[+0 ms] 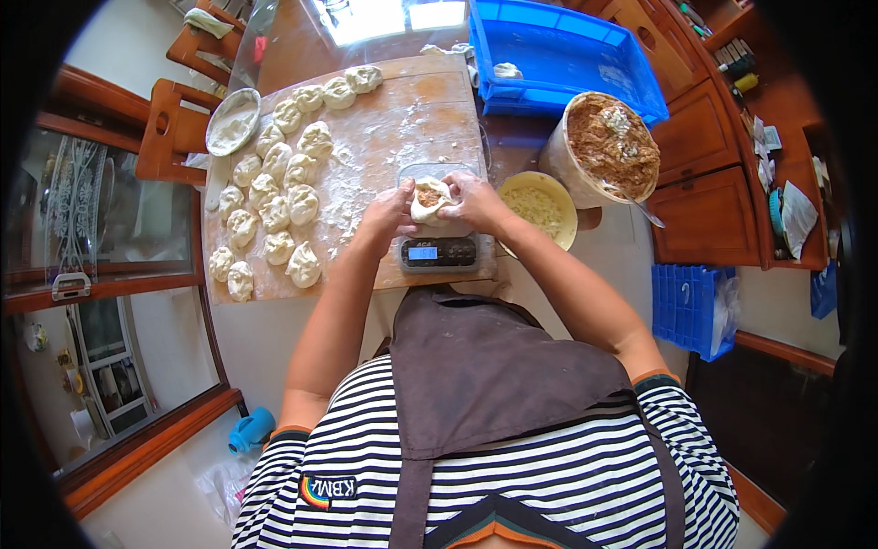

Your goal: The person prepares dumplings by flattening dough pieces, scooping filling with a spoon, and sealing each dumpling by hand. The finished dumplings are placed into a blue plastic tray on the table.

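Observation:
Between my hands, above a digital kitchen scale [439, 253] with a lit display, is an uncovered dough wrapper with meat filling [430, 199]. My left hand [392, 209] grips its left side, and my right hand [470, 199] pinches its right rim. Several pieces of dough [276, 213] lie in rows on the floured wooden board [411, 89] to the left. A bowl of chopped pale vegetable [538, 211] stands just right of the scale. Behind it, a large tub of brown minced filling [610, 147] has a metal spoon handle [648, 214] over its rim.
A blue plastic crate [562, 41] with one dough piece [508, 71] stands at the back right. A bowl of flour [234, 122] rests at the board's left edge. Wooden chairs [171, 130] are beyond it. Wooden cabinets [706, 206] line the right side.

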The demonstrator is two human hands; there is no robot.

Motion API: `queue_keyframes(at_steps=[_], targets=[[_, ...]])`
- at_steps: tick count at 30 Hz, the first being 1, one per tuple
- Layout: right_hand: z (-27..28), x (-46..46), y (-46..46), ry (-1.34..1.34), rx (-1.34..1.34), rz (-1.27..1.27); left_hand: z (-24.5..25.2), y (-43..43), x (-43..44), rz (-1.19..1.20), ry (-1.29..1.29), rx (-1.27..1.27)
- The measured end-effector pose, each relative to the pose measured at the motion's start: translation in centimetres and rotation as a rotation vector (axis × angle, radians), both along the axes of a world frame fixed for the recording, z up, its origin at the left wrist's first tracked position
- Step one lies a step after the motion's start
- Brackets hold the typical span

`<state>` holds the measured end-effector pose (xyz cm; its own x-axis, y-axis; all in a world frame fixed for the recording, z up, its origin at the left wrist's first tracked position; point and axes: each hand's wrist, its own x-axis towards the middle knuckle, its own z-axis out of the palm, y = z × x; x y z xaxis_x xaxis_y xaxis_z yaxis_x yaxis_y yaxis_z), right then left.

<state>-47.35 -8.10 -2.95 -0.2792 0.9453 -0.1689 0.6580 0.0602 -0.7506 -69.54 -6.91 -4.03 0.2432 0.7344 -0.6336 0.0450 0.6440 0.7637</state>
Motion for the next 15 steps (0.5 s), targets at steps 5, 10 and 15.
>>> queue_keyframes(at_steps=[5,10,15], targets=[[1.3,-0.7,-3.7,0.767,-0.185,-0.320,0.4,-1.5,3.1,0.513,-0.298,0.022],[4.3,5.1,-6.7,0.269,0.222,-0.302,1.7,-3.2,6.3,0.277,-0.895,-0.297],[-0.6,12.5,-7.7,-0.619,0.239,-0.001,1.9,-3.0,9.0,0.255,-0.773,-0.253]])
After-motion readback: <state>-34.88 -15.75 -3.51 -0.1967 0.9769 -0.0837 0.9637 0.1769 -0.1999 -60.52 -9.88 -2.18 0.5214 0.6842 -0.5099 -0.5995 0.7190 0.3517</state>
